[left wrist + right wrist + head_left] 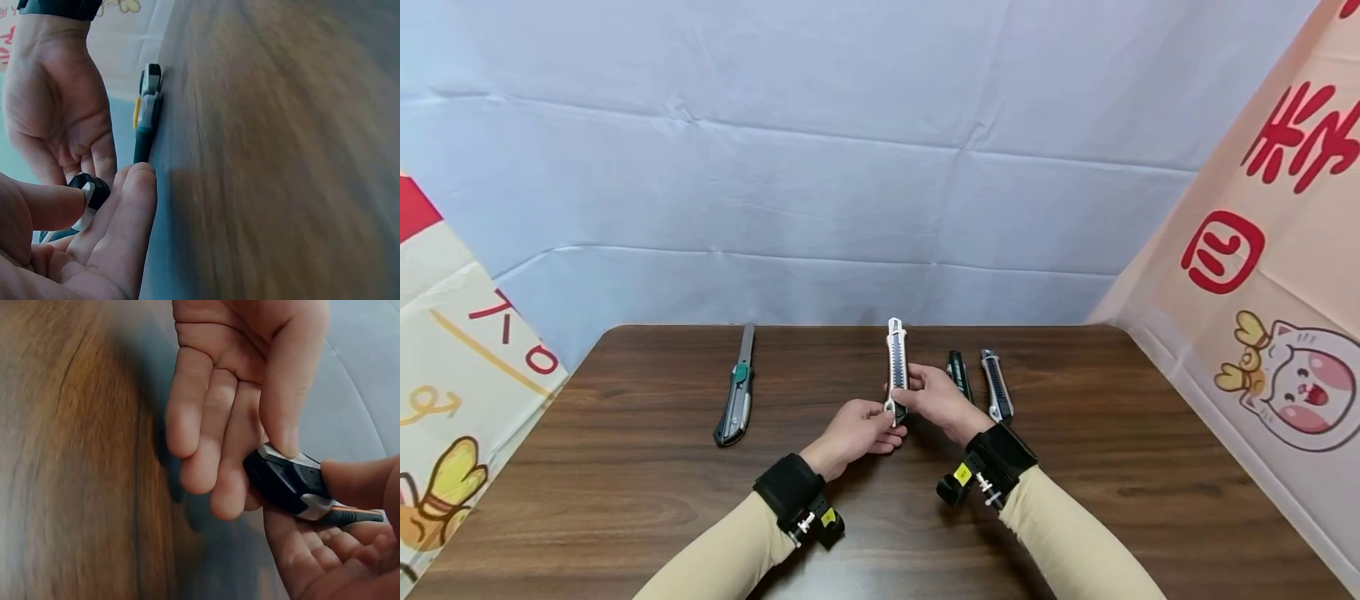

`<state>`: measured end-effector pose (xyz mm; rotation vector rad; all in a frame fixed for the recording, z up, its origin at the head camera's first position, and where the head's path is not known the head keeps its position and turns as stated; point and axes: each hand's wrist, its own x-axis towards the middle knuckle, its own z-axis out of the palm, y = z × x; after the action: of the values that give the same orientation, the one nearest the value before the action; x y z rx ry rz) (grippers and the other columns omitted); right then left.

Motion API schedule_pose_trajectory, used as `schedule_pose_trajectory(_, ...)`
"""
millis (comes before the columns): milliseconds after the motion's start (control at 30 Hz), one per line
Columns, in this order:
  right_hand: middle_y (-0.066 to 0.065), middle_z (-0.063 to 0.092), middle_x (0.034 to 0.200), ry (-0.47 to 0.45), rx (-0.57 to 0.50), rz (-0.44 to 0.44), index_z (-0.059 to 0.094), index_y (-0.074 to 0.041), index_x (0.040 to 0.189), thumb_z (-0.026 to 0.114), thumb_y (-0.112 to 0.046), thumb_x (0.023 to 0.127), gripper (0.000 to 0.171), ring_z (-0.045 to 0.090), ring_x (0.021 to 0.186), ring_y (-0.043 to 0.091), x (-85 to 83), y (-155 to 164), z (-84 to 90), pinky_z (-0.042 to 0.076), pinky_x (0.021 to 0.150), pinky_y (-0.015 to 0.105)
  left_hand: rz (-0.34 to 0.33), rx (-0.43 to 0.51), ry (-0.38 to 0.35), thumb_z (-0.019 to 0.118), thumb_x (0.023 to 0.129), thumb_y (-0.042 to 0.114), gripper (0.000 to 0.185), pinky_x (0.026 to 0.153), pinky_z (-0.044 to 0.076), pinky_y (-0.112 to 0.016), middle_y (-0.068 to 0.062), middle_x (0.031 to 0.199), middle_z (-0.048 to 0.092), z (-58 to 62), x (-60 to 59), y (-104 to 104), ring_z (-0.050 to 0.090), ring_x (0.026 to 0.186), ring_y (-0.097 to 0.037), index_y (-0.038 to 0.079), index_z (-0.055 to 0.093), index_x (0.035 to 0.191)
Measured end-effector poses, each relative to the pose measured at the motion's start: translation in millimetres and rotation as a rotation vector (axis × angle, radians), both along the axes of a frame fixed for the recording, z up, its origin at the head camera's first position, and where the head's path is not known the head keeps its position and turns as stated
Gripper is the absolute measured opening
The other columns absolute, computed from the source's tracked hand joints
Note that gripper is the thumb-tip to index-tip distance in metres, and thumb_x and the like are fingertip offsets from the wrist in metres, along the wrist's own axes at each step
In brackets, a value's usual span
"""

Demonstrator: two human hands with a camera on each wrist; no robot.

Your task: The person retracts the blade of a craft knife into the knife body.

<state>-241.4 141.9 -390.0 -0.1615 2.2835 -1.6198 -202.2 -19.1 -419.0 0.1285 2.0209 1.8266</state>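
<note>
Fingers [187, 403] | left hand [853, 435] + right hand [943, 402] | pinch silver-black knife [897, 362] | over table [625, 500]

1 silver-black utility knife [897, 367] (tip foremost), between left fingers [887, 443] and right fingers [921, 375]

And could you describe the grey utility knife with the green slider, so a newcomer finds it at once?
On the brown wooden table, look left of the bare left hand. There lies the grey utility knife with the green slider, the only one showing a long bare blade.
</note>
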Motion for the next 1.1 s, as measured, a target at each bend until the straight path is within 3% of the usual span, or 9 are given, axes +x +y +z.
schedule_pose_trajectory(133, 0.016, 0.066, 0.115, 0.013, 0.083, -0.048, 0.046, -0.002, 0.141, 0.062, -0.011, 0.094, 0.050, 0.063, 0.096, 0.015, 0.0, 6, 2.2, 0.053, 0.082, 0.028, -0.009, -0.001, -0.003, 0.045, 0.103, 0.010, 0.031, 0.080, 0.061, -0.031, -0.023, 0.108, 0.070, 1.0, -1.1, 6, 0.070, 0.083, -0.014, -0.010, 0.058, 0.123)
schedule_pose_trajectory(267, 0.017, 0.066, 0.117, 0.027, 0.157, -0.067, 0.049, -0.003, 0.139, 0.064, -0.013, 0.093, 0.049, 0.064, 0.098, 0.018, 1.0, 11, 5.4, 0.055, 0.083, 0.030, -0.013, -0.013, -0.003, 0.045, 0.103, 0.010, 0.031, 0.081, 0.061, -0.032, -0.023, 0.108, 0.070, 3.0, -1.6, 13, 0.072, 0.087, -0.019, -0.009, 0.058, 0.124)
schedule_pose_trajectory(500, 0.016, 0.068, 0.114, 0.068, 0.244, -0.084, 0.049, 0.000, 0.139, 0.065, -0.014, 0.093, 0.051, 0.065, 0.087, 0.016, 2.1, 19, 9.4, 0.053, 0.074, 0.027, 0.002, -0.036, 0.020, 0.048, 0.102, 0.010, 0.026, 0.077, 0.061, -0.030, -0.021, 0.105, 0.071, 4.8, -4.0, 24, 0.071, 0.084, -0.018, -0.007, 0.064, 0.113)
schedule_pose_trajectory(733, 0.021, 0.065, 0.122, 0.036, 0.275, -0.092, 0.042, 0.005, 0.142, 0.063, -0.019, 0.094, 0.057, 0.069, 0.097, 0.024, 2.2, 26, 13.7, 0.057, 0.086, 0.036, -0.009, -0.047, 0.042, 0.049, 0.101, 0.011, 0.029, 0.078, 0.061, -0.030, -0.020, 0.107, 0.069, 8.0, -7.0, 20, 0.070, 0.086, -0.018, -0.004, 0.061, 0.122)
schedule_pose_trajectory(833, 0.020, 0.066, 0.118, 0.029, 0.308, -0.098, 0.044, 0.005, 0.141, 0.064, -0.020, 0.094, 0.056, 0.069, 0.096, 0.024, 1.4, 27, 13.6, 0.057, 0.086, 0.036, -0.011, -0.050, 0.047, 0.050, 0.100, 0.010, 0.030, 0.080, 0.060, -0.031, -0.021, 0.111, 0.068, 10.7, -7.3, 15, 0.070, 0.090, -0.020, -0.004, 0.060, 0.125)
schedule_pose_trajectory(1000, 0.012, 0.071, 0.099, 0.066, 0.478, -0.103, 0.055, 0.002, 0.132, 0.069, -0.023, 0.091, 0.050, 0.067, 0.080, 0.017, -0.8, 24, 12.4, 0.055, 0.073, 0.030, 0.000, -0.055, 0.061, 0.048, 0.102, 0.010, 0.032, 0.087, 0.059, -0.035, -0.020, 0.118, 0.067, 16.5, -6.5, 6, 0.068, 0.102, -0.027, -0.003, 0.058, 0.129)
schedule_pose_trajectory(1100, 0.010, 0.071, 0.098, 0.101, 0.620, -0.107, 0.059, 0.000, 0.129, 0.071, -0.027, 0.089, 0.050, 0.064, 0.077, 0.017, -1.7, 22, 11.6, 0.052, 0.068, 0.029, 0.011, -0.049, 0.074, 0.047, 0.102, 0.010, 0.032, 0.089, 0.059, -0.036, -0.022, 0.121, 0.066, 19.6, -6.1, 3, 0.067, 0.104, -0.028, -0.003, 0.057, 0.129)
